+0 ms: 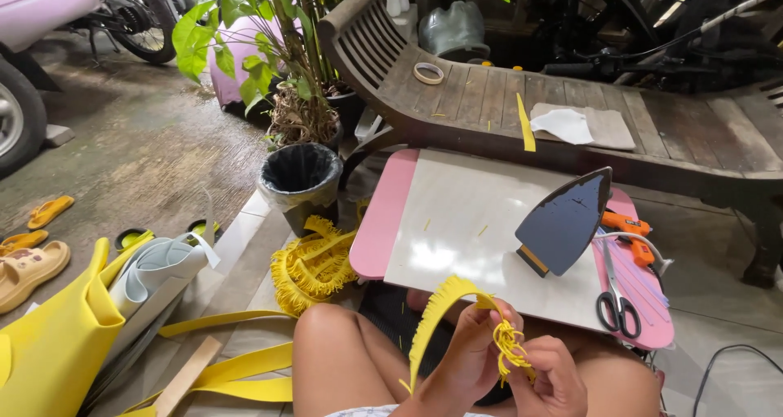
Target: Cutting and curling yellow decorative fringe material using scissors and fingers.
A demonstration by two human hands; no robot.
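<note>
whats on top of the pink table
On the pink table lies a white board. A dark iron stands upright on it, with scissors and an orange glue gun at the right. The board hides most of the tabletop.

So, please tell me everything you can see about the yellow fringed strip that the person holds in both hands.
The yellow fringed strip looks like thin foam sheet, cut along one edge into many fine teeth. It arches up from near the person's knee, curves over and ends between the hands. The left hand pinches it from below; the right hand grips the end, where the fringe is rolled into a small tangled tuft. It hangs just in front of the pink table, apparently not touching it.
</note>
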